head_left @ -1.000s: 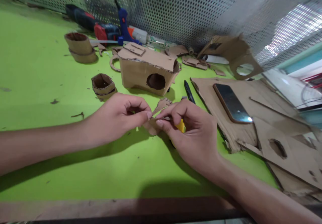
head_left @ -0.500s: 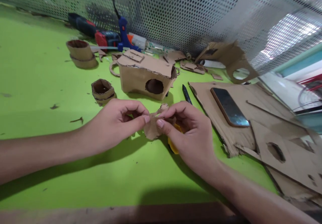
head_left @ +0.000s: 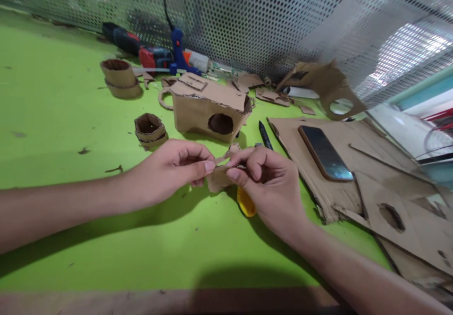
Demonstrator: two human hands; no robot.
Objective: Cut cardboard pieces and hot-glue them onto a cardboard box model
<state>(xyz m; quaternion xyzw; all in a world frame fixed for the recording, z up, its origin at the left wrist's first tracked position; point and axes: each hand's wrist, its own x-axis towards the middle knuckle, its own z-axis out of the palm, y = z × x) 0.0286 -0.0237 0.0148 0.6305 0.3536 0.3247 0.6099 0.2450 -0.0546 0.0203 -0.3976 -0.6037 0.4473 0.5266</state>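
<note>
A small piece of cardboard (head_left: pixel 218 179) is held between my two hands, a little above the green table. My left hand (head_left: pixel 180 166) pinches its left side between thumb and fingers. On the other side, my right hand (head_left: pixel 267 175) grips the piece with thumb and fingertips close to the left thumb. A yellow-handled object (head_left: pixel 246 202) lies partly under my right hand. Behind the hands stands a cardboard box (head_left: pixel 208 109) with a round hole in its front. A small cardboard ring (head_left: pixel 150 130) sits just behind my left hand.
A taller cardboard ring (head_left: pixel 121 79), a power tool (head_left: pixel 152 57) and a blue glue gun (head_left: pixel 179 53) stand at the back left. A black pen (head_left: pixel 264 134), cardboard sheets (head_left: pixel 332 201) and a phone (head_left: pixel 325 153) lie to the right. Perforated metal (head_left: pixel 247 27) rises behind.
The cardboard piece has tilted between my fingers, and more of the yellow object shows. My right index finger is more bent. The whole view has shifted slightly.
</note>
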